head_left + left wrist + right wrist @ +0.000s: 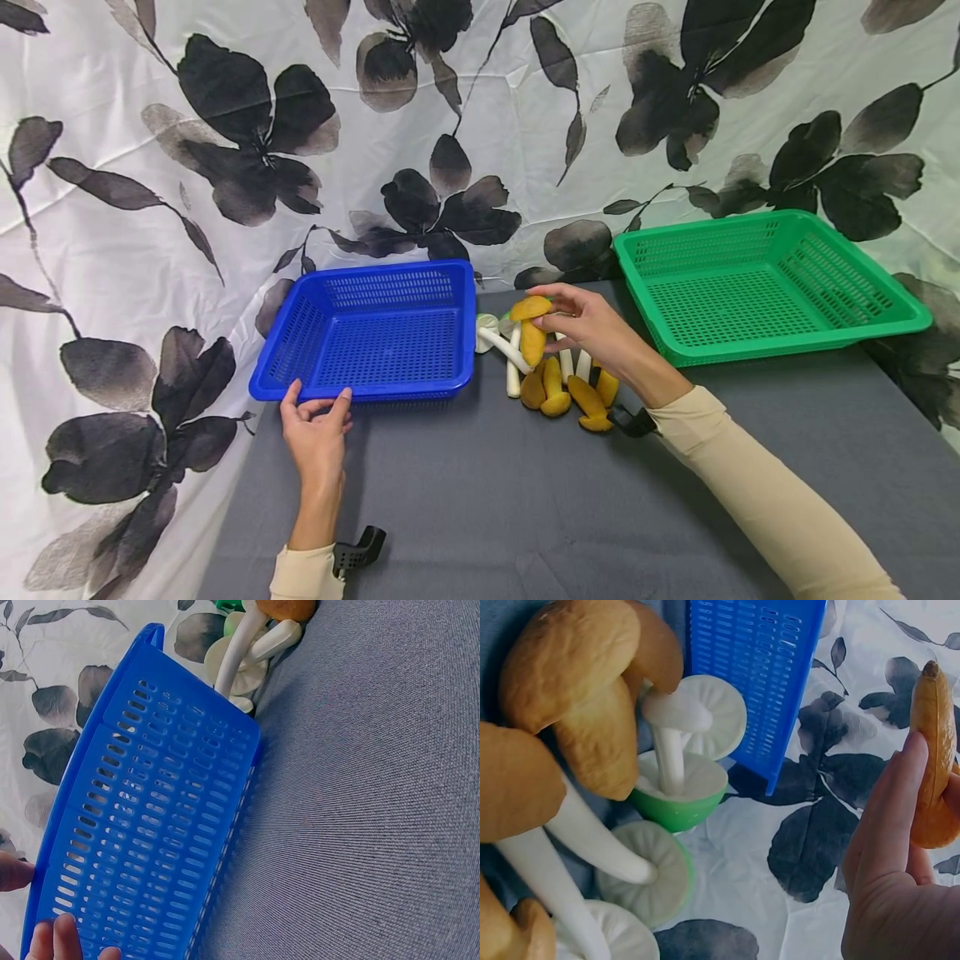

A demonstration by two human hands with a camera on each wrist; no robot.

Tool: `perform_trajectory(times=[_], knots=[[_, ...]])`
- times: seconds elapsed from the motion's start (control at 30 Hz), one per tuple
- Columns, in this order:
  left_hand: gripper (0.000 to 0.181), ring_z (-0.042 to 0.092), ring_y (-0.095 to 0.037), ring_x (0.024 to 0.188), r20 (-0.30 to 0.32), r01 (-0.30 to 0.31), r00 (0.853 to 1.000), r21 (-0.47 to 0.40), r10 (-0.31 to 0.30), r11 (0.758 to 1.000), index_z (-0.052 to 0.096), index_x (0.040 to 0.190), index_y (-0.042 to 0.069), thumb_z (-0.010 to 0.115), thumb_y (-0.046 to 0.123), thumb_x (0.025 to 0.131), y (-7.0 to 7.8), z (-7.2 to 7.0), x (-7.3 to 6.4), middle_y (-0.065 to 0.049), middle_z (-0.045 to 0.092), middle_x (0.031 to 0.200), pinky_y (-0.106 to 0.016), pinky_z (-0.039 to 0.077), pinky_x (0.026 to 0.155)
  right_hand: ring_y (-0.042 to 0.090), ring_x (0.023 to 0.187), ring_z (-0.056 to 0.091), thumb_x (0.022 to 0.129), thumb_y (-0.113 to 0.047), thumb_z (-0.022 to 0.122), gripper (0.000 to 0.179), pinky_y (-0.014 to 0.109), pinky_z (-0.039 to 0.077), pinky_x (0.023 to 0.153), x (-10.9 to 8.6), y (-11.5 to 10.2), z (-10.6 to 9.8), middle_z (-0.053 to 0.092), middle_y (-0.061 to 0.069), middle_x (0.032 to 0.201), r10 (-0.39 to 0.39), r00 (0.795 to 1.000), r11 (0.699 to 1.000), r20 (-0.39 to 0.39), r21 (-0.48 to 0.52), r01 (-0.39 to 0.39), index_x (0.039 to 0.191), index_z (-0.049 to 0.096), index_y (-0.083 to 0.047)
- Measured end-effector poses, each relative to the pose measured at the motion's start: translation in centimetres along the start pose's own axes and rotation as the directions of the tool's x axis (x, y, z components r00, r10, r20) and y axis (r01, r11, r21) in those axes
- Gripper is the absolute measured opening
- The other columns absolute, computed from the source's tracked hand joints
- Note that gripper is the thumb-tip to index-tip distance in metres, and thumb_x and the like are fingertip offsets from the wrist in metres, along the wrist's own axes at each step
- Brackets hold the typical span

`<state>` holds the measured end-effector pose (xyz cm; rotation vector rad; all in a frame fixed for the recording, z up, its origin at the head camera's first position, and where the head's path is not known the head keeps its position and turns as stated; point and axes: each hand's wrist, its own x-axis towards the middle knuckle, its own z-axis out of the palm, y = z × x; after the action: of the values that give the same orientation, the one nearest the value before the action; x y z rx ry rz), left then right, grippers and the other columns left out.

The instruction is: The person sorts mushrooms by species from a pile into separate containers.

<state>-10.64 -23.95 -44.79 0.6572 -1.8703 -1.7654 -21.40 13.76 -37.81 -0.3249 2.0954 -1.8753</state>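
Note:
My left hand (315, 425) grips the near rim of the blue plastic basket (360, 393), close to its left front corner. In the left wrist view, fingertips (66, 937) rest against the slotted wall. My right hand (588, 329) pinches a yellow-brown toy mushroom (533, 340) above the pile; its cap is uppermost in the head view. Below lie more yellow-brown mushrooms (587, 398) and several white-stemmed mushrooms (504, 347). The right wrist view shows that some white-stemmed ones have green caps (682, 810). The right hand partly hides the pile.
A green plastic basket (783, 343) stands at the back right. Both baskets and the pile are on a grey cloth-covered table (487, 517). Behind hangs a white curtain (540, 117) with dark flowers.

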Motion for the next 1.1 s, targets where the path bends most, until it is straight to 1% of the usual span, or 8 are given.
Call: perform_trajectory(times=[0.17,0.3,0.4,0.57,0.63,0.77,0.87,1.1], knots=[[0.084,0.064,-0.007,0.066,0.003,-0.003,1.0,0.007,0.003,1.0,0.031,0.156,0.017,0.081,0.017,0.089,0.1,0.1,0.0,-0.01,0.057,0.102,-0.023,0.06,0.061,0.028,0.115,0.065,0.097,-0.017,0.071,0.048,0.043,0.062,0.084,0.7,-0.4,0.4,0.059,0.009,0.139,0.017,1.0,1.0,0.013,0.021,-0.018,0.142,0.056,-0.019],[0.084,0.065,-0.008,0.066,0.006,-0.006,1.0,0.01,0.006,1.0,0.03,0.156,0.017,0.081,0.018,0.089,0.2,0.0,0.0,-0.009,0.057,0.102,-0.024,0.06,0.061,0.028,0.114,0.065,0.096,-0.018,0.073,0.049,0.044,0.062,0.085,1.3,-0.8,0.8,0.058,0.009,0.14,0.014,1.0,0.999,0.023,0.048,-0.015,0.143,0.056,-0.018],[0.084,0.065,-0.008,0.067,0.01,-0.006,1.0,0.016,0.006,1.0,0.03,0.157,0.017,0.08,0.018,0.089,0.2,0.0,-0.1,-0.009,0.057,0.102,-0.024,0.061,0.062,0.028,0.113,0.065,0.096,-0.017,0.072,0.049,0.046,0.061,0.087,1.7,-1.1,1.1,0.058,0.01,0.139,0.003,1.0,0.998,0.031,0.062,-0.005,0.143,0.056,-0.017],[0.085,0.064,-0.007,0.067,0.018,0.002,1.0,0.015,-0.002,1.0,0.029,0.157,0.019,0.08,0.019,0.089,0.1,0.0,0.0,-0.009,0.057,0.103,-0.025,0.061,0.063,0.027,0.11,0.065,0.098,-0.015,0.069,0.046,0.053,0.058,0.092,2.6,-1.5,1.6,0.06,0.011,0.136,0.006,0.999,0.997,0.047,0.082,-0.01,0.142,0.056,-0.018],[0.085,0.064,-0.007,0.067,0.018,0.008,1.0,0.013,-0.008,1.0,0.029,0.157,0.02,0.081,0.019,0.089,0.1,0.0,0.0,-0.009,0.057,0.103,-0.025,0.061,0.063,0.027,0.11,0.065,0.098,-0.014,0.069,0.047,0.053,0.057,0.093,3.0,-1.7,1.9,0.061,0.012,0.135,0.015,0.999,0.996,0.052,0.089,-0.019,0.143,0.056,-0.018],[0.086,0.064,-0.008,0.067,0.017,0.015,1.0,0.014,-0.015,1.0,0.029,0.157,0.019,0.081,0.02,0.089,-0.1,-0.1,-0.1,-0.009,0.056,0.103,-0.025,0.061,0.063,0.027,0.114,0.063,0.098,-0.012,0.068,0.048,0.048,0.059,0.091,3.7,-2.0,2.3,0.061,0.012,0.136,0.024,0.997,0.994,0.071,0.108,-0.032,0.144,0.054,-0.016],[0.086,0.064,-0.008,0.067,0.015,0.013,1.0,0.01,-0.013,1.0,0.029,0.157,0.018,0.081,0.019,0.089,-0.1,-0.1,-0.1,-0.011,0.056,0.104,-0.025,0.061,0.063,0.027,0.117,0.063,0.098,-0.011,0.068,0.048,0.048,0.059,0.091,4.2,-2.1,2.8,0.062,0.012,0.135,0.031,0.996,0.991,0.081,0.124,-0.041,0.144,0.055,-0.017],[0.086,0.064,-0.007,0.067,0.021,0.004,1.0,0.001,-0.004,1.0,0.028,0.157,0.019,0.08,0.018,0.089,-0.1,-0.2,-0.2,-0.012,0.055,0.105,-0.025,0.061,0.063,0.028,0.114,0.066,0.099,-0.012,0.068,0.049,0.058,0.054,0.097,5.2,-2.0,3.6,0.063,0.015,0.131,0.039,0.995,0.987,0.094,0.15,-0.053,0.145,0.054,-0.016]])
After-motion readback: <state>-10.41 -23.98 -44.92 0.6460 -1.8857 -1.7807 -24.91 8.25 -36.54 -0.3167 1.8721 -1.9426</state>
